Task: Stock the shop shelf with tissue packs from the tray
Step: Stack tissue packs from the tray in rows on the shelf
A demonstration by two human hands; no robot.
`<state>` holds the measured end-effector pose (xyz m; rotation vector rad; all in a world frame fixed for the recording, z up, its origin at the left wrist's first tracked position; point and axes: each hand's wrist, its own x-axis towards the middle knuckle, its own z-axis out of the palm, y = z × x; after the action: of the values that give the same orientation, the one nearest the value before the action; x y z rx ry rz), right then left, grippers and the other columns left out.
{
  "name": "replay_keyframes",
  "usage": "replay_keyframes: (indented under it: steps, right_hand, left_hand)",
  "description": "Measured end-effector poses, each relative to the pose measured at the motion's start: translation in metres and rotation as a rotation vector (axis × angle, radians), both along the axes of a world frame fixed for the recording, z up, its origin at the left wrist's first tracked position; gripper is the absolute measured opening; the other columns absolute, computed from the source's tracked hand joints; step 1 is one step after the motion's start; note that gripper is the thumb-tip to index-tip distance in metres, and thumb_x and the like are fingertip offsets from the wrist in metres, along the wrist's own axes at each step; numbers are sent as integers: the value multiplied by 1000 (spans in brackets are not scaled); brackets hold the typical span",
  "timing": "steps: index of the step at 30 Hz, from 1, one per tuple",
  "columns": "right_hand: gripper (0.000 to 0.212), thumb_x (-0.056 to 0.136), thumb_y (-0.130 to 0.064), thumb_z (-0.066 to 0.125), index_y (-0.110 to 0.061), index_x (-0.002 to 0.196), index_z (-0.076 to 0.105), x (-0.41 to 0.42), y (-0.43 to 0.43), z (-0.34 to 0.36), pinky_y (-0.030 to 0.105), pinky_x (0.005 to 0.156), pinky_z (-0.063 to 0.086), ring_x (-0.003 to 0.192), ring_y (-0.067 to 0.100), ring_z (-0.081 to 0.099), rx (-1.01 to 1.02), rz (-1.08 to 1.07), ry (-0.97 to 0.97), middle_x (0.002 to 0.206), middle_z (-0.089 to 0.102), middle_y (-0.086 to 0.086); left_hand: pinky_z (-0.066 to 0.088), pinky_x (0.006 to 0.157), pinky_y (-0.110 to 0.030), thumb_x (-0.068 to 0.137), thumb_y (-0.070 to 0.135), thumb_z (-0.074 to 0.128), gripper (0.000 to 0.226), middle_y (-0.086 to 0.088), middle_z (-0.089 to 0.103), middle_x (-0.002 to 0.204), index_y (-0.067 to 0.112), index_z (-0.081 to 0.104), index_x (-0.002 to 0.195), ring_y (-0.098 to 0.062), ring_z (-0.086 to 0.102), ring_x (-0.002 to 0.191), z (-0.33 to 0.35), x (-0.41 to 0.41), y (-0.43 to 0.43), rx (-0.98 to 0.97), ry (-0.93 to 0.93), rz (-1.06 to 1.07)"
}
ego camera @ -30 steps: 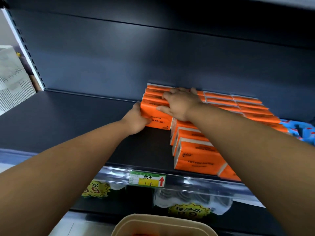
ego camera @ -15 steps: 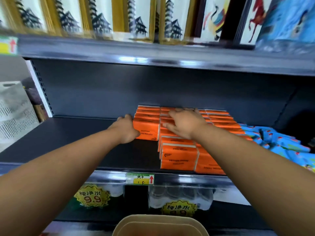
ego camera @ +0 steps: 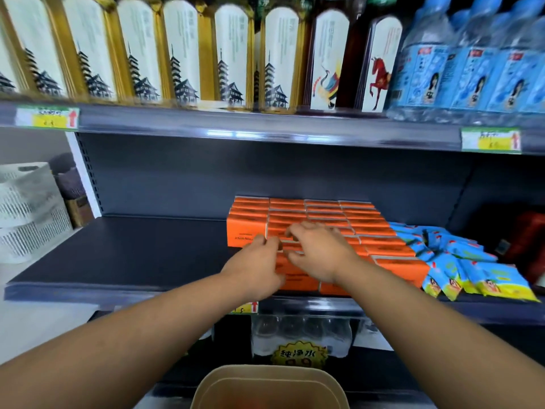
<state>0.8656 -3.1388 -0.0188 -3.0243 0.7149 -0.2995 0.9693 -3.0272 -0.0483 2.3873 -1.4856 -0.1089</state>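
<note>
Tissue packs are filling the shelf's middle, leaving its left bare, while left hand and right hand are hovering curled over them, grip unclear.

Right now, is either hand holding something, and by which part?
It cannot be told: the left hand and right hand curl over tops of the orange tissue packs, none lifted.

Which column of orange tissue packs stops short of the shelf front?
The leftmost column: its front face sits well back, while the others run nearly to the shelf edge.
</note>
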Motion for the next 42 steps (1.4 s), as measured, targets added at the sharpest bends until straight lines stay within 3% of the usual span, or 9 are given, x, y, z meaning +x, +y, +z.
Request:
replay_keyframes:
  steps: [11, 16, 21, 26, 30, 34, 37, 40, 42]
  right_hand:
    - [36, 95, -38, 46, -27, 129, 48, -42, 8, -57, 38, 107, 34, 124, 15, 36, 46, 80, -63, 130, 47, -8]
    - [34, 96, -36, 45, -26, 128, 50, -48, 19, -92, 35, 101, 33, 120, 14, 38, 28, 150, -44, 126, 48, -8]
    - [33, 96, -34, 46, -23, 127, 50, -49, 34, -147, 37, 101, 35, 120, 18, 39, 119, 160, 60, 126, 49, -4]
    - [34, 95, -35, 46, -23, 126, 48, -60, 47, -200, 39, 105, 32, 124, 20, 36, 229, 114, 211, 130, 45, -2]
    - [41, 94, -41, 46, -25, 131, 45, -69, 49, -243, 41, 109, 31, 130, 23, 36, 284, 43, 340, 137, 45, 0]
    - [46, 93, -47, 48, -25, 132, 41, -78, 51, -278, 45, 109, 30, 131, 27, 36, 411, -41, 542, 140, 42, 3]
    - [46, 90, -37, 50, -25, 133, 40, -85, 54, -302, 46, 108, 30, 131, 31, 37, 427, -116, 681, 142, 40, 7]
    - [50, 93, -22, 45, -17, 141, 33, -86, 52, -315, 45, 110, 32, 134, 34, 32, 469, -250, 712, 148, 31, 15]
    - [51, 100, -25, 38, -10, 147, 24, -84, 46, -312, 37, 107, 39, 131, 27, 39, 506, -336, 607, 148, 30, 15]
  left_hand:
    - [46, 71, -36, 86, 32, 55, 42, -1, 45, 115, 23, 39, 124, -24, 55, 101, -72, -6, 26, 91, -125, -32]
    - [51, 74, -38, 85, 32, 53, 36, 1, 46, 113, 23, 42, 118, -21, 55, 99, -111, -6, 31, 135, -74, -60]
    - [48, 80, -34, 86, 35, 56, 48, 0, 46, 121, 25, 38, 130, -21, 54, 106, -164, -13, 40, 269, 31, -22]
    - [46, 95, -38, 83, 39, 55, 55, -3, 49, 130, 23, 39, 133, -24, 53, 115, -233, -12, 62, 451, 78, -3]
    - [37, 107, -40, 84, 36, 56, 65, -9, 38, 144, 20, 32, 142, -28, 39, 130, -270, -10, 77, 563, 152, 31]
    - [39, 104, -38, 86, 38, 56, 59, -10, 41, 141, 19, 35, 137, -28, 44, 126, -296, -14, 90, 605, 265, 33]
    - [39, 102, -34, 86, 45, 58, 56, -10, 44, 136, 17, 40, 131, -27, 47, 123, -314, -23, 97, 644, 330, 10]
    - [40, 101, -37, 84, 53, 59, 63, -11, 44, 133, 17, 40, 132, -30, 48, 120, -326, -30, 101, 682, 362, 5]
    - [40, 101, -37, 86, 52, 58, 62, -10, 43, 134, 19, 37, 134, -29, 48, 120, -333, -32, 103, 689, 372, 8]
